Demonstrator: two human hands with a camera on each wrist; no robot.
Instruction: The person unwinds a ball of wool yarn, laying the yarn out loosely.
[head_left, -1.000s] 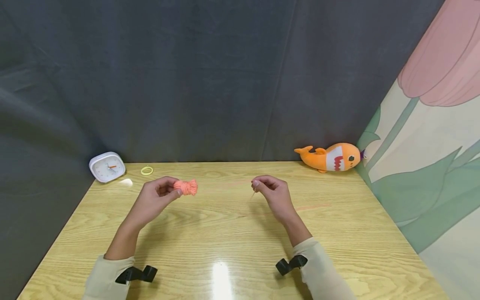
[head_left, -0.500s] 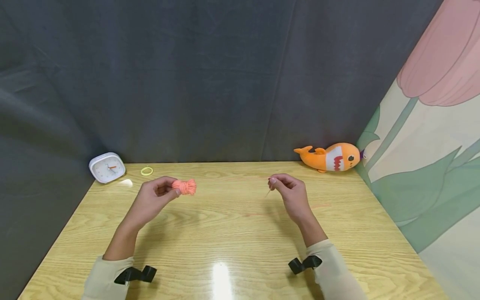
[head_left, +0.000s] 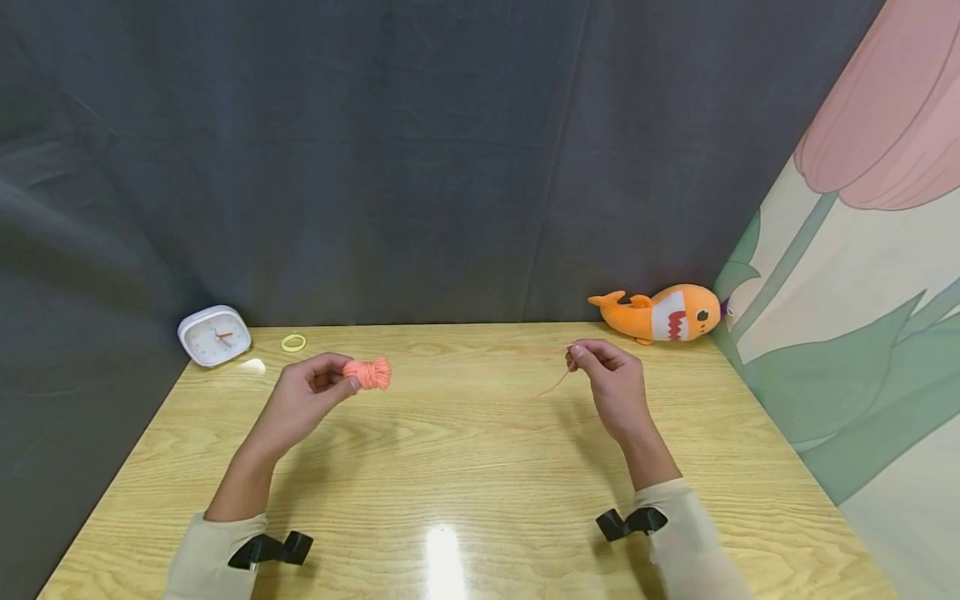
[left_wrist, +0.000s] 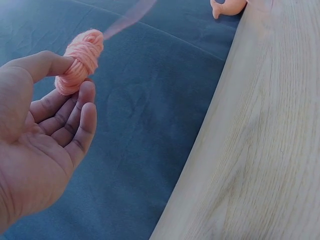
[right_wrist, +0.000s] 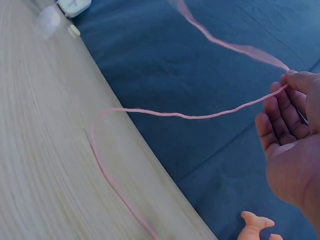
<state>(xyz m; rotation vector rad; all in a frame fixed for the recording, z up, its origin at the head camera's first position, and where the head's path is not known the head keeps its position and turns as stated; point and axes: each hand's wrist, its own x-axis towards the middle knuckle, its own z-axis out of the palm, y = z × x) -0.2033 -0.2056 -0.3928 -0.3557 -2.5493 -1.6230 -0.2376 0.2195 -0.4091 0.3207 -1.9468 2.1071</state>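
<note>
A small wound bundle of coral-pink yarn [head_left: 367,374] is held up over the table by my left hand [head_left: 303,398]. In the left wrist view, thumb and index finger pinch the bundle [left_wrist: 80,62], while the other fingers lie loosely bent below it. My right hand [head_left: 615,387] pinches a yarn strand [right_wrist: 190,117] between thumb and fingertips. From that pinch one length hangs down and curves over the table. Another blurred length [right_wrist: 215,41] runs off toward the top of the right wrist view.
On a wood-grain table [head_left: 465,483], a white clock [head_left: 217,336] stands at the back left beside a yellow ring [head_left: 293,351]. An orange plush shark [head_left: 660,317] lies at the back right. A dark curtain [head_left: 390,167] rises behind the table.
My right hand has moved to the right, away from the bundle, drawing the strand along; more of its hanging length shows. My left hand has hardly moved, still holding the bundle.
</note>
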